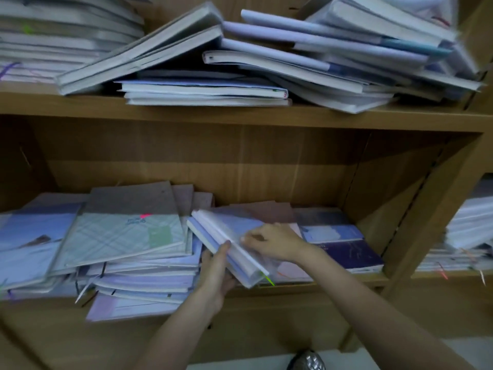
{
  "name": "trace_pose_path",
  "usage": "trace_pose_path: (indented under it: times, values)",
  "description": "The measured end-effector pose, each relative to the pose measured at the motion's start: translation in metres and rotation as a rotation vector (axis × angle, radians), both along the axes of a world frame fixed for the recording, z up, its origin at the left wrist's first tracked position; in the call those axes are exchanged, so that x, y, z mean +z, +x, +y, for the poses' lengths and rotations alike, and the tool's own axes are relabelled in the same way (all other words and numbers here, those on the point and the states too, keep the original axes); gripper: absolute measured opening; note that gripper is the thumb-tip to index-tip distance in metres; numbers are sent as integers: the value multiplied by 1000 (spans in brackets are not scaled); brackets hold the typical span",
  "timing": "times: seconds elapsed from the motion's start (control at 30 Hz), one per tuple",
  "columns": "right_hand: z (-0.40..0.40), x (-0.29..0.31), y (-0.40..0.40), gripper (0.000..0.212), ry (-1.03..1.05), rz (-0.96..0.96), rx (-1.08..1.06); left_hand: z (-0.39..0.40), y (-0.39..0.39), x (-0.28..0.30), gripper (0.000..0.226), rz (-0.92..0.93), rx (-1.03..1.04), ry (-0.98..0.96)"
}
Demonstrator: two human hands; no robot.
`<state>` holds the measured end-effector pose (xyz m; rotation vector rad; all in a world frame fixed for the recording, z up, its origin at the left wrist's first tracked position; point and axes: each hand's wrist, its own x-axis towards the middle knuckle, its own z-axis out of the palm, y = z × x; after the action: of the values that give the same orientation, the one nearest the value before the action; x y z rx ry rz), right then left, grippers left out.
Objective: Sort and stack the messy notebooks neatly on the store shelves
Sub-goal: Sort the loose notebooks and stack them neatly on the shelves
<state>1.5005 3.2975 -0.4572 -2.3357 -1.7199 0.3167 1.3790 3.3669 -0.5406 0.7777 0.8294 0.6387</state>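
A: Held item?
B: Small bundle of notebooks [226,247], plastic-wrapped, pale paper edges, tilted at frame centre above the lower wooden shelf [306,287].
A: Fingers?
B: Left hand [216,273] clamped underneath; right hand [272,241] pinching the glossy top wrap.

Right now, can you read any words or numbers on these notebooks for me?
None can be read for sure.
Green checked notebook: a small dark print near its top, too blurred to read.
Dark purple notebook: faint light lettering, too small and blurred.
Notebooks held by the left hand and right hand: no print shows.
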Motion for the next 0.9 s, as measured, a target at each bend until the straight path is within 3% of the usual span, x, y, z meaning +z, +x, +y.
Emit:
trace_pose_path:
  times: [0.03,0.1,0.17,0.2,0.23,0.27,0.3,0.33,0.43,0.53,0.6,0.77,0.9]
  values:
    - [3,-8,4,40,-25,147,44,1,-5,2,41,-24,-46,-35]
    - [3,-27,25,52,-57,259,22,2,-9,2,37,-30,-81,-35]
    - [-3,-42,44,104,-86,280,-111,-1,-5,0,49,15,-28,61]
    - [-4,-49,52,115,-74,349,-168,-3,-1,-2,66,33,19,96]
    - [-6,-54,54,103,-26,418,-175,-4,3,-3,85,53,64,120]
    - [-8,-57,54,74,30,477,-170,-6,6,-5,94,66,95,142]
    - [-11,-57,49,48,85,527,-154,-7,10,-5,90,68,129,154]
    - [-13,-59,46,39,134,577,-129,-8,11,-5,79,62,157,159]
    - [-25,-58,41,56,199,685,-156,-12,-1,-8,62,-24,94,240]
    - [-38,-42,28,72,182,864,-127,-23,-44,-1,70,-27,-28,431]
    - [-48,-23,1,71,159,919,-10,-30,-80,15,76,-12,-124,564]
    - [-67,20,-77,49,365,839,138,-27,-162,76,102,6,-162,804]
    - [-70,80,-125,55,615,665,250,-22,-207,142,101,3,-90,1004]
